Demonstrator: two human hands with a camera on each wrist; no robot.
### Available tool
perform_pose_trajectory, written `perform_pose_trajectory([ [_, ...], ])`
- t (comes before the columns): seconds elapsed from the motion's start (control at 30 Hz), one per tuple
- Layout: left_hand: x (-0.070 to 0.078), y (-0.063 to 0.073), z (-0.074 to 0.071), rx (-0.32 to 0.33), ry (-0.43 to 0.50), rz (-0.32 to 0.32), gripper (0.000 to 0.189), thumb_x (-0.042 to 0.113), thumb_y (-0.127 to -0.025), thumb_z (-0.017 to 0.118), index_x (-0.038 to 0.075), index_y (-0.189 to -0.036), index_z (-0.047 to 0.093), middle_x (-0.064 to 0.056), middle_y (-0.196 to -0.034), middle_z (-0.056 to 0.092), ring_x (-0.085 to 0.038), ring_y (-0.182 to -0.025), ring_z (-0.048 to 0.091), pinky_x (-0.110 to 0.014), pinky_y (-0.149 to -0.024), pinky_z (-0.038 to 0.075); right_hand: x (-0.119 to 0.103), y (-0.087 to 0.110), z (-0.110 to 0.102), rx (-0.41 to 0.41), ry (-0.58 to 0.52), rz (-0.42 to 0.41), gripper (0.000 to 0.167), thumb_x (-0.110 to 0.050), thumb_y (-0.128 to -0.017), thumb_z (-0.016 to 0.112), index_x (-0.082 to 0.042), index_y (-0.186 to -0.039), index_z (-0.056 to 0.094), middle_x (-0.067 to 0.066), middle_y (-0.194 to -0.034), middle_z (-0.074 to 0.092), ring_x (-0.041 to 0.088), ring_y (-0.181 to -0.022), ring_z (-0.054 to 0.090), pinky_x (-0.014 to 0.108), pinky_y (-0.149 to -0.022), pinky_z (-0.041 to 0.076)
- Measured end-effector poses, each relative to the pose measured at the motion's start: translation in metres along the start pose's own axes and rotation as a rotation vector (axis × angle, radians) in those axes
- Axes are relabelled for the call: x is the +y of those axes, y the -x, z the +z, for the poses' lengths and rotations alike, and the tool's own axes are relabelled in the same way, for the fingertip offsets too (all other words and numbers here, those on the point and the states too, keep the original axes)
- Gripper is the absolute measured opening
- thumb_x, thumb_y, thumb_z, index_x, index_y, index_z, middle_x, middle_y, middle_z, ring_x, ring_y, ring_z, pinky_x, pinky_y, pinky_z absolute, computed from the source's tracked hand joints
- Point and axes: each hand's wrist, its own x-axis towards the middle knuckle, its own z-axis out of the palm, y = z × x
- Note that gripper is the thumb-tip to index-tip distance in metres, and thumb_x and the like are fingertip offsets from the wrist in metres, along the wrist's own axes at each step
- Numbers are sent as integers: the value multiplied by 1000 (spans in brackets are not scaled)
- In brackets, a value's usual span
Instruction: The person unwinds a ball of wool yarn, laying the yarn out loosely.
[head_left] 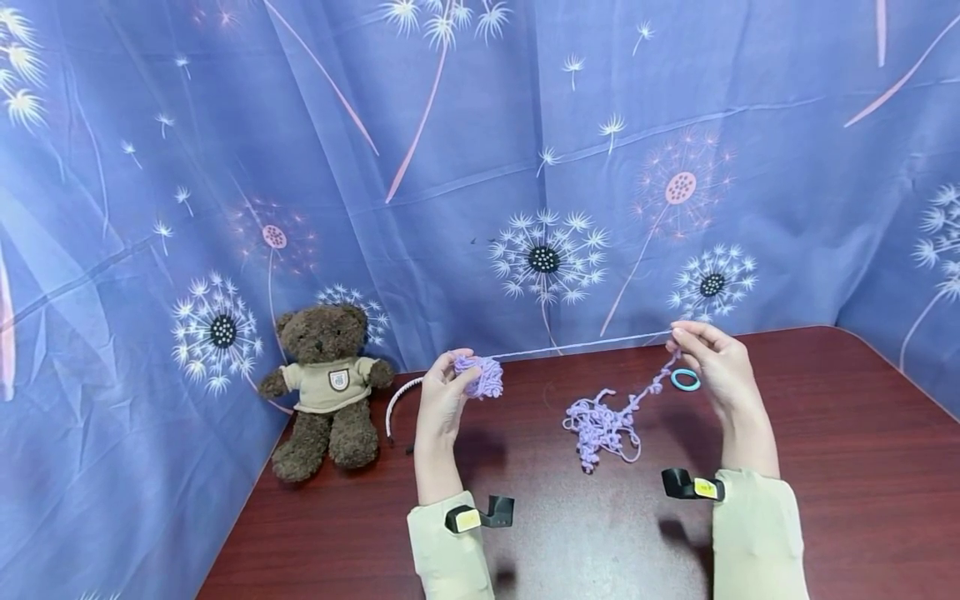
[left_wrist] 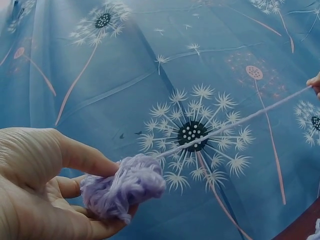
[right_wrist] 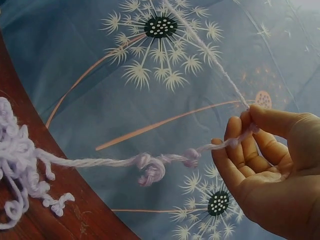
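My left hand (head_left: 444, 396) grips a small wound bundle of lilac yarn (head_left: 483, 377) between thumb and fingers, raised over the table. From the bundle a single strand (left_wrist: 235, 124) runs taut to the right. My right hand (head_left: 716, 367) pinches that strand between thumb and forefinger, at about the same height. Below the pinch, the yarn hangs as a curled, kinked length (right_wrist: 165, 159) over the other fingers. It leads down to a loose, tangled pile of lilac yarn (head_left: 600, 425) on the table, between the two hands.
A light-blue ring (head_left: 686, 380) lies by the right hand. At the left, a brown teddy bear (head_left: 330, 392) in a beige shirt sits on the dark red table (head_left: 540, 517), with a pale headband (head_left: 393, 404) beside it. A blue dandelion-print curtain (head_left: 465, 250) hangs behind.
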Motion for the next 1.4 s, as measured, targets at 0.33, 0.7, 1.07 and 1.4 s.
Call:
perform_pose_trajectory([
  [0.33, 0, -2, -4, 28, -22, -4, 23, -11, -85, 57, -5, -107, 55, 2, -92, 59, -4, -71, 56, -17, -56, 45, 2, -3, 2, 113, -187, -95, 13, 1, -90, 64, -7, -88, 74, -1, -80, 72, 7, -70, 69, 16, -70, 57],
  [0.7, -2, -3, -8, 55, 1, -12, 28, -12, -85, 57, -6, -112, 54, 3, -87, 59, -4, -71, 57, -18, -57, 46, 3, -3, 0, 177, -210, -125, 10, -1, -88, 67, -7, -87, 74, -1, -76, 72, 8, -68, 68, 17, -72, 58],
  [1.07, 1, -2, -10, 86, 53, -32, 37, -12, -85, 58, -2, -119, 48, 4, -81, 59, -4, -68, 57, -18, -60, 46, 3, -3, 1, 177, -215, -110, 13, 1, -89, 65, -8, -86, 74, -1, -75, 71, 8, -68, 68, 17, -72, 58],
  [1.4, 4, -2, -10, 110, 93, -47, 33, -11, -85, 59, 1, -114, 50, 5, -77, 62, -5, -66, 60, -20, -60, 50, 3, -4, -1, 187, -229, -114, 8, -1, -87, 68, -7, -87, 74, 0, -75, 72, 9, -68, 69, 18, -72, 58],
])
